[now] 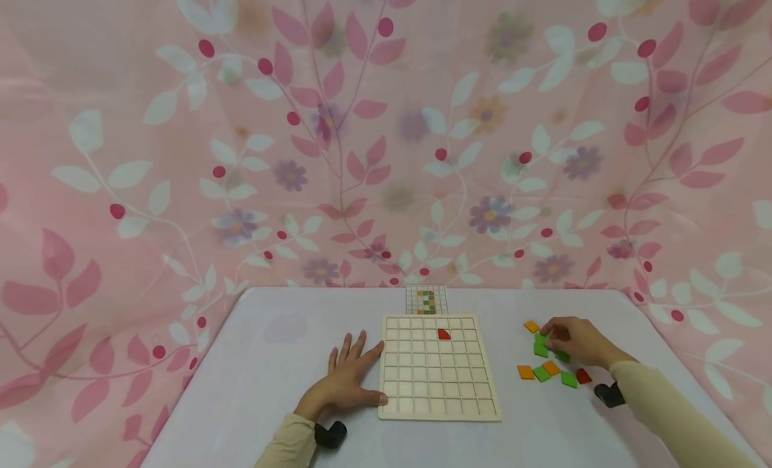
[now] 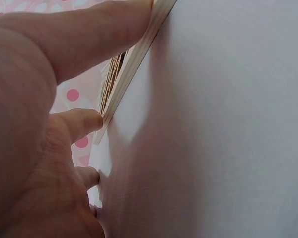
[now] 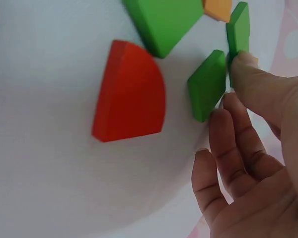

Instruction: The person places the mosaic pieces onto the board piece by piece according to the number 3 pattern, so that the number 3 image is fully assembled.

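Hand [image 1: 573, 339], right one, half curled, pinching green tile [image 3: 240, 29]

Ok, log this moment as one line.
left hand: on board edge | right hand: at green piece, grip unclear | red piece: on board | orange pieces: right of board | card: behind board

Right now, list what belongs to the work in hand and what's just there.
Likely work: grid board; red piece on it; green pieces; orange pieces; loose red piece; patterned card behind.
Probably just there: floral backdrop; white tabletop; black wrist devices.
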Available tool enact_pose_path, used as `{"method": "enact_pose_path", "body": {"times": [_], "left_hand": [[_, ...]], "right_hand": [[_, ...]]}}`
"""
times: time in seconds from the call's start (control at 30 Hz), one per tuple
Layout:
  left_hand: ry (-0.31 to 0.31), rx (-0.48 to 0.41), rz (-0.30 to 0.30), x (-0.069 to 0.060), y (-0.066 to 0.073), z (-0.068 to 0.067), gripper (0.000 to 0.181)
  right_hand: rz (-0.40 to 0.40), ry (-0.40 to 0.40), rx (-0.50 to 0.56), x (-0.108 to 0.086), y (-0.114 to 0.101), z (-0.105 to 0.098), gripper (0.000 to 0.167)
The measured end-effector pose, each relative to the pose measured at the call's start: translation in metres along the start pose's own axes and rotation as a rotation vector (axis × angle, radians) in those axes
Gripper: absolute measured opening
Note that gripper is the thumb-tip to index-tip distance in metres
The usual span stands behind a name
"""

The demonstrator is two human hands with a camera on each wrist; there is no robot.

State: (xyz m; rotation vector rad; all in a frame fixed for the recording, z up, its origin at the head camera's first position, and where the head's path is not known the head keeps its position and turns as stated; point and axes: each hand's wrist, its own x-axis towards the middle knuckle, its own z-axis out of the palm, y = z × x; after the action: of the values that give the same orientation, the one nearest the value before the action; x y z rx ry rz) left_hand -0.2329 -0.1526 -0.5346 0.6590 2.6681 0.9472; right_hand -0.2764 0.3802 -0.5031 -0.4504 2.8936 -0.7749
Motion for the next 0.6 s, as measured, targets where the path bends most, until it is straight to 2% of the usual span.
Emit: {"method": "enact_pose_path", "body": {"times": [0.33,0.6], "left_hand": [[0.003,0.01,-0.019,-0.001,0.001,0.002,0.108],[0.014,-0.011,-0.009,0.003,-0.009,0.007,0.109]], "right_hand": [[0.047,0.027,0.032,-0.005,0.007,0.005,0.022],[0.046,0.022,0.052,-0.007,0.009,0.01,0.02]]}}
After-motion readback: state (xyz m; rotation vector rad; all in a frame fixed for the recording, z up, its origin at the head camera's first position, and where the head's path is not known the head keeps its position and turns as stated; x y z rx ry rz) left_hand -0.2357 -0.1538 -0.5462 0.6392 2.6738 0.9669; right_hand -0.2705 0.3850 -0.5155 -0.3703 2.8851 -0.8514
